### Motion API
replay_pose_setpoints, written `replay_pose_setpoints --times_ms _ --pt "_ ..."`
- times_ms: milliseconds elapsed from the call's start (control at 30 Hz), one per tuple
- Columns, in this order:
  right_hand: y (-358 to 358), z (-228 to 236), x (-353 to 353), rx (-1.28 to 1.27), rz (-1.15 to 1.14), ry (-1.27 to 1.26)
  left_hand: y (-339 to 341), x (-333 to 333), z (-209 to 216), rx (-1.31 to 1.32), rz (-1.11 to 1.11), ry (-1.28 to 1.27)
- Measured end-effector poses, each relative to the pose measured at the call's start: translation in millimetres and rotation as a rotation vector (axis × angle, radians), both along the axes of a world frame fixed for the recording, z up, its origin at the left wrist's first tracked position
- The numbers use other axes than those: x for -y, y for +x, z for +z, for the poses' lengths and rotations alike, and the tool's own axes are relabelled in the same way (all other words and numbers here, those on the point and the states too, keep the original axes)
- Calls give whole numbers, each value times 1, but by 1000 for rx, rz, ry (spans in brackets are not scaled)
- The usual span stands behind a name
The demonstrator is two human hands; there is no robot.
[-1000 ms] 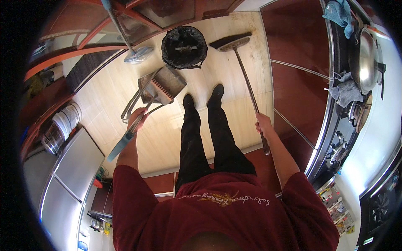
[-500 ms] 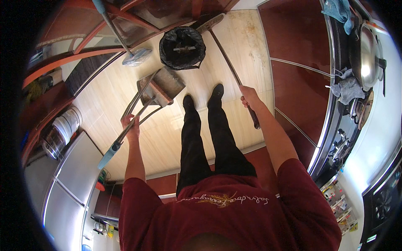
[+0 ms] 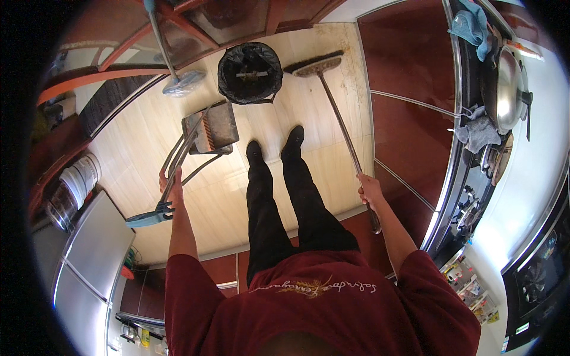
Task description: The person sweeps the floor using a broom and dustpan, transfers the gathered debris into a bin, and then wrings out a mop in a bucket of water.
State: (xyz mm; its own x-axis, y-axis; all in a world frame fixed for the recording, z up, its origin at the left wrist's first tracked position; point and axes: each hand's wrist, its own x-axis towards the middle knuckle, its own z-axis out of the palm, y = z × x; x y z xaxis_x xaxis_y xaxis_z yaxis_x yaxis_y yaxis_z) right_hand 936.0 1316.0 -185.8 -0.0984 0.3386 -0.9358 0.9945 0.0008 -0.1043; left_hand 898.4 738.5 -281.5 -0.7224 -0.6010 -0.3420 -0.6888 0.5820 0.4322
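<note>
My left hand (image 3: 172,185) is closed around the handle of a long-handled dustpan (image 3: 224,126). Its grey pan, with a row of reddish-brown teeth, is at or just above the floor left of my feet; I cannot tell if it touches. The blue-grey grip sticks out past my wrist. In my right hand (image 3: 370,191) is the brown stick of a broom (image 3: 319,66), closed in the fingers near its lower end. The wide, dirty broom head with dark bristles lies far ahead, right of a black-bag-lined bin (image 3: 252,47). Some pale scraps show inside the bin.
A mop (image 3: 184,83) with a clear-wrapped head leans at the far left, by a red-brown wooden frame. Dark red cabinets (image 3: 409,53) line the right, under a counter with a lidded pan (image 3: 508,89) and cloths. White buckets (image 3: 83,173) and a grey fridge (image 3: 98,237) stand left.
The broom has come toward me, its head now out from behind the bin and turned to the right. My right hand is lower. The dustpan has shifted a little left.
</note>
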Motion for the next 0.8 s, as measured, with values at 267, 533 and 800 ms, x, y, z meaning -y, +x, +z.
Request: replay_pose_setpoints --times_ms 267,533,800 --pt "-72 20 40 -196 -69 -236 10 1 -28 -61 -25 -57" --pt "-116 -80 60 -128 -63 -195 5 9 -34 -46 -176 -50" --pt "-44 -6 13 -34 18 -15 9 -6 -18 -162 -156 16"
